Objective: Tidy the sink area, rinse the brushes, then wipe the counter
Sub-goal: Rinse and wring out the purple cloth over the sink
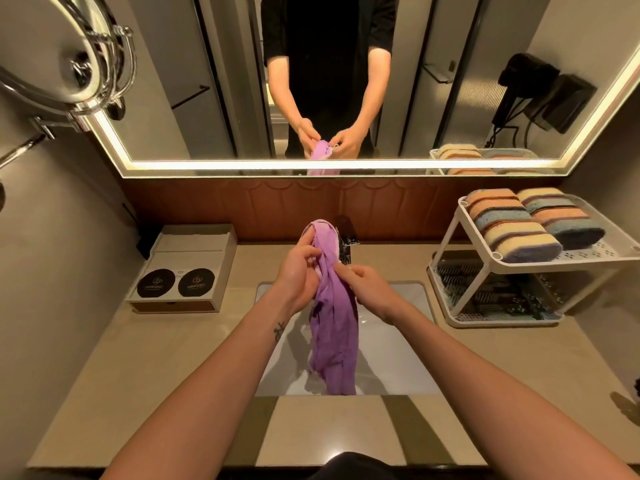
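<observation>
A purple cloth (334,323) hangs bunched over the white sink (398,358). My left hand (299,271) pinches its upper edge from the left, thumb and fingers curled on the fabric. From the right, my right hand (367,285) grips the cloth a little lower. The cloth's top rises in front of the dark faucet (346,237), which is mostly hidden behind it. Its lower end dangles into the basin. Brushes lie on the lower shelf of the white rack (446,237) at the right, seen dimly.
Two rolled striped towels (512,226) lie on the rack's top tray. A beige box with two black round lids (176,282) stands left of the sink. Beige counter (519,358) surrounds the basin. A lit mirror (346,81) hangs above, and a chrome round mirror (69,57) juts out at upper left.
</observation>
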Motion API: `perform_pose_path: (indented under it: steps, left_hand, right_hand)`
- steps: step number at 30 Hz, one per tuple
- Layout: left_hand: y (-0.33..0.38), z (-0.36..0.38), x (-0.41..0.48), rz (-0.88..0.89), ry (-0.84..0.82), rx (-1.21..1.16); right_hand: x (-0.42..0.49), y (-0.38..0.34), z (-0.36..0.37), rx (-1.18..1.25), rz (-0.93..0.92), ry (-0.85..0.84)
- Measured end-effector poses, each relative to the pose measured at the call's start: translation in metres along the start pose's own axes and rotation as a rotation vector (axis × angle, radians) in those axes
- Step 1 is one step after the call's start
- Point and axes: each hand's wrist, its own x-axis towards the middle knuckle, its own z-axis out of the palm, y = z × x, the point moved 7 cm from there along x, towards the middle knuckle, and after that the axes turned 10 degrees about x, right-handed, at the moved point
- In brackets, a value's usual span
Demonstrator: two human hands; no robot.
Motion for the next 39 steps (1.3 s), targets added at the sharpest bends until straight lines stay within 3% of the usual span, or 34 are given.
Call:
perform_pose_path:
  steps: [4, 6, 8, 11, 16, 19, 24, 27, 30, 32, 37, 39]
  left_hand:
    - [-0.017, -0.002, 0.003, 0.032, 0.034, 0.149]
    - [-0.034, -0.003, 0.003, -0.037, 0.048, 0.145]
    - [-0.048, -0.003, 0.000, -0.165, 0.055, 0.138]
    - [-0.054, -0.012, 0.001, -0.205, 0.071, 0.242]
    - [-0.045, -0.035, 0.005, -0.131, 0.293, 0.387]
    - [-0.037, -0.045, 0.004, -0.105, 0.401, 0.339]
    - [-0.023, -0.038, 0.005, -0.206, 0.223, 0.069]
    - [-0.019, -0.039, 0.003, -0.257, 0.235, 0.183]
    - [-0.009, -0.054, 0.010, -0.115, 0.378, 0.435]
    - [-0.010, -0.053, 0.010, -0.107, 0.380, 0.429]
    - [-0.064, -0.042, -0.011, -0.466, 0.248, 0.210]
    - [-0.076, -0.044, -0.009, -0.459, 0.254, 0.263]
  right_hand:
    - [0.002, 0.000, -0.006, 0.045, -0.121, 0.100]
    - [0.002, -0.002, -0.011, 0.102, -0.170, 0.169]
    - [0.002, 0.002, -0.016, 0.146, -0.153, 0.217]
    - [0.004, 0.013, -0.024, 0.152, -0.039, 0.258]
    - [0.004, 0.016, -0.040, -0.085, -0.074, 0.350]
    - [0.004, 0.020, -0.048, -0.041, -0.054, 0.393]
    - [0.003, 0.027, -0.063, 0.146, -0.060, 0.398]
    - [0.002, 0.030, -0.060, 0.330, -0.044, 0.383]
    - [0.004, 0.028, -0.059, 0.378, -0.051, 0.367]
    - [0.005, 0.027, -0.057, 0.429, -0.051, 0.357]
    - [0.008, 0.027, -0.048, 0.471, -0.007, 0.262]
    - [0.008, 0.026, -0.049, 0.443, -0.002, 0.260]
